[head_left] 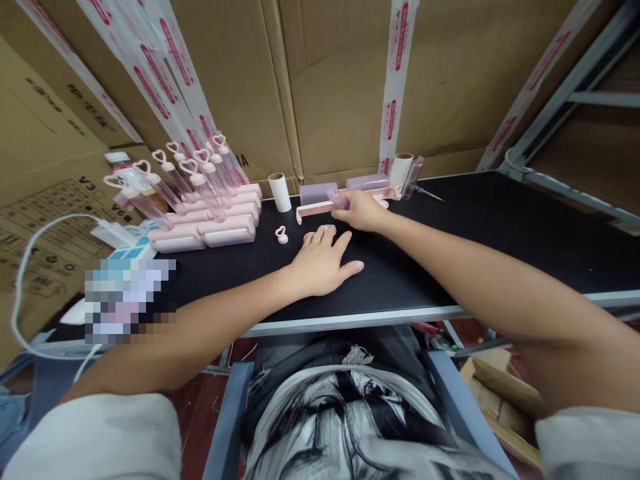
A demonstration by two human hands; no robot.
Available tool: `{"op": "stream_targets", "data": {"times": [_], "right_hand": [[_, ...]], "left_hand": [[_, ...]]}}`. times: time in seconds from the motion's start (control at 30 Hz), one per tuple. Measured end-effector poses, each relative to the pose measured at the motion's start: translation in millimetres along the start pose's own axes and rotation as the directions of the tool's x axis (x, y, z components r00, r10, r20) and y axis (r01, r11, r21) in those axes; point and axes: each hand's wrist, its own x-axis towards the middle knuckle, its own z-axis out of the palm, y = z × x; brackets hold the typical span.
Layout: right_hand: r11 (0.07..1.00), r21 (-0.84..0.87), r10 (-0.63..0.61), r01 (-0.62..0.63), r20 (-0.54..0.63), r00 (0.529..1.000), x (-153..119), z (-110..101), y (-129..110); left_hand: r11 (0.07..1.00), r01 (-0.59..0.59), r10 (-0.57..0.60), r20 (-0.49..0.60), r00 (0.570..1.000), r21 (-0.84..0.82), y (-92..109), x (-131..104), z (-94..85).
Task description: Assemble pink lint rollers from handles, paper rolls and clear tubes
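- nearest me, the left hand (323,261) lies flat and open on the black table (450,227), palm down, fingers spread and gripping nothing; its fingertips touch a small pale pink piece (316,233) lying there.
- just left of those fingers a loose heart-shaped cap (282,235) lies on its own, not yet fitted to anything.
- a little further, the right hand (361,210) is closed over a clear pinkish tube (338,198), which it holds at the long pink tray (320,208); how tight the grip is i cannot tell.
- the tube's free end points left and slightly away from the person, its long axis roughly along the tray, which runs left to right across the table.
- to the far left, the finished pink boxes (210,223) carry about eight heart-topped tubes (190,175) leaning up and back, so a good batch looks done, i'd say.
- at the back, two white rolls (280,191) and lilac blocks (345,188) stand against the cardboard cartons (340,80); the piece in hand looks unfinished.
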Motion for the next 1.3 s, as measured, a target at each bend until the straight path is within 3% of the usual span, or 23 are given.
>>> {"op": "stream_targets", "data": {"times": [0.27, 0.5, 1.0, 1.3], "right_hand": [[0.991, -0.135, 0.018, -0.014, 0.026, 1.0, 9, 9, 5], [0.987, -0.142, 0.086, -0.081, 0.026, 0.996, 7, -1, 3], [0.981, -0.158, 0.117, -0.112, 0.019, 0.993, 6, -7, -2], [0.974, -0.141, 0.182, -0.177, 0.02, 0.983, -1, -15, -14]], "left_hand": [[0.997, -0.05, 0.054, 0.056, 0.997, -0.066, -22, 29, -2.4], [0.996, -0.073, 0.076, 0.049, 0.996, -0.056, -42, 52, -0.4], [0.996, -0.083, 0.082, -0.026, 0.996, -0.044, -50, 67, 0.3], [0.997, -0.053, 0.055, 0.023, 0.998, -0.057, -54, 75, -3.0]]}}
